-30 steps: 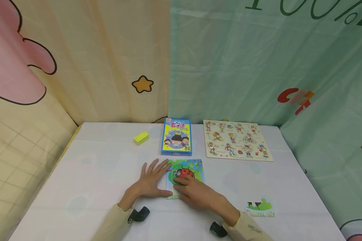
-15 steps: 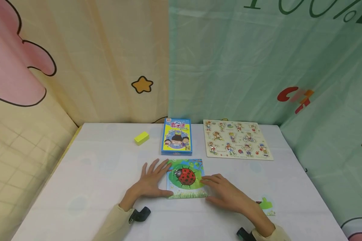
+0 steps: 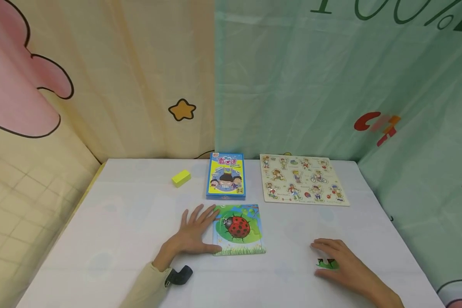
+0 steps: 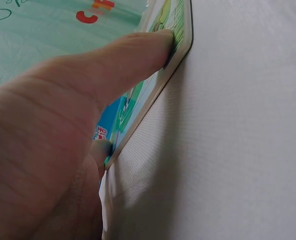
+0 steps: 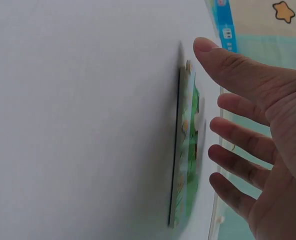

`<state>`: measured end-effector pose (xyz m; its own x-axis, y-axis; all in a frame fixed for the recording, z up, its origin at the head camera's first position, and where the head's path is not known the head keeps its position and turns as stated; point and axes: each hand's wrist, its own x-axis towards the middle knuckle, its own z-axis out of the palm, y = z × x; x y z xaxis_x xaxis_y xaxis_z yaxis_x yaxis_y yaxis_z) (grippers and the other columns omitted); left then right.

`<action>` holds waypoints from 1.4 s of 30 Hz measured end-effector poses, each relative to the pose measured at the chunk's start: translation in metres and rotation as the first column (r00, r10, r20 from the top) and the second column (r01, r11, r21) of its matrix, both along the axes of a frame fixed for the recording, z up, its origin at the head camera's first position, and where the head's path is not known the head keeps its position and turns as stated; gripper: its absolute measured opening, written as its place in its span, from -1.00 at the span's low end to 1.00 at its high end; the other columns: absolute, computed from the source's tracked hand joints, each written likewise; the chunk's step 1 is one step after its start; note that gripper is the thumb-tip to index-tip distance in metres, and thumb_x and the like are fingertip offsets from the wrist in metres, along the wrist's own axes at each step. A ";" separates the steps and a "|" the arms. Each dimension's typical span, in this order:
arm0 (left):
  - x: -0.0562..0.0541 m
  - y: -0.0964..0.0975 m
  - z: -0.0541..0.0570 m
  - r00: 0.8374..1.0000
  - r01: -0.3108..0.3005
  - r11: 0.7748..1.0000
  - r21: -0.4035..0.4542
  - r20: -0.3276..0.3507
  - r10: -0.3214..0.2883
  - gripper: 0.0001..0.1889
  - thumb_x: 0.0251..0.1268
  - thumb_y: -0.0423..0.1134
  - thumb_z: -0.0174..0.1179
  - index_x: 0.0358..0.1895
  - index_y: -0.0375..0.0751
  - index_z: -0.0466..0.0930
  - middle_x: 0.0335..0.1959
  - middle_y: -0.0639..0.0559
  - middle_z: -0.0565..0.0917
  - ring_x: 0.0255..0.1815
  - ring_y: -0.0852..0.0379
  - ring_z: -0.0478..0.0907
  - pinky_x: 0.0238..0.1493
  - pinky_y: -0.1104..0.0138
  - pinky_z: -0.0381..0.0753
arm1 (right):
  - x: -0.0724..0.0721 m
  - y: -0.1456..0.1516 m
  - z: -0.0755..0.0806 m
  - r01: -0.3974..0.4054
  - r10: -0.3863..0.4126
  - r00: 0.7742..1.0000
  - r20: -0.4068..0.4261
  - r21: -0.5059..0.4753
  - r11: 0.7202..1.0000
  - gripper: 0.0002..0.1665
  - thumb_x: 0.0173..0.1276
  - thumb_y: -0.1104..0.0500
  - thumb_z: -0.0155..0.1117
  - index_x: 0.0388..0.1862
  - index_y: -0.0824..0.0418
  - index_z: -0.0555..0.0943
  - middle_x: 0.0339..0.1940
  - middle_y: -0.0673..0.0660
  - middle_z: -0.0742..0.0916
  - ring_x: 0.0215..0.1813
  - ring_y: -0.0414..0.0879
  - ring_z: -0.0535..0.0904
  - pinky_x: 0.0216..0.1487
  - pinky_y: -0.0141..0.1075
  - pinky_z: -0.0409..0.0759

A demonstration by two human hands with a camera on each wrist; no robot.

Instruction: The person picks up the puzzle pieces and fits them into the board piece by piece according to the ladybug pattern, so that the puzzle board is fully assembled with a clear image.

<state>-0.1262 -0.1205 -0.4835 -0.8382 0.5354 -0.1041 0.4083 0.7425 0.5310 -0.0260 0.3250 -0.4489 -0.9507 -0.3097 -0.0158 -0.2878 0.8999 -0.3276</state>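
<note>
A square ladybug puzzle board lies flat on the white table. My left hand is spread at its left side, thumb on the lower left corner and a fingertip at the upper left. In the left wrist view the thumb rests on the board's grassy border. My right hand hovers over a loose puzzle piece, hiding much of it. The right wrist view shows that piece, thin with green and flowered printing, lying on the table. There, the right fingers are extended and apart from it.
Behind the board stands a blue and yellow card box, with a yellow block to its left. A cream board with children figures lies at the back right. Printed curtains rise beyond the table's far edge.
My right hand has left the ladybug board, where it covered the picture, and moved right to the loose piece. The left hand has stayed in place on the board.
</note>
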 end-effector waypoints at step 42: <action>-0.001 0.002 0.007 1.000 0.001 0.998 -0.068 0.026 0.001 0.13 0.04 0.38 0.34 0.63 0.01 -0.01 0.67 0.04 -0.05 0.66 -0.27 -0.29 0.47 -0.40 -0.39 | -0.043 -0.025 -0.006 -0.231 0.222 0.972 -0.078 -0.118 0.966 -0.64 0.30 -0.06 0.45 0.04 0.00 0.71 -0.07 -0.23 0.66 -0.07 -0.34 0.59 -0.04 -0.32 0.66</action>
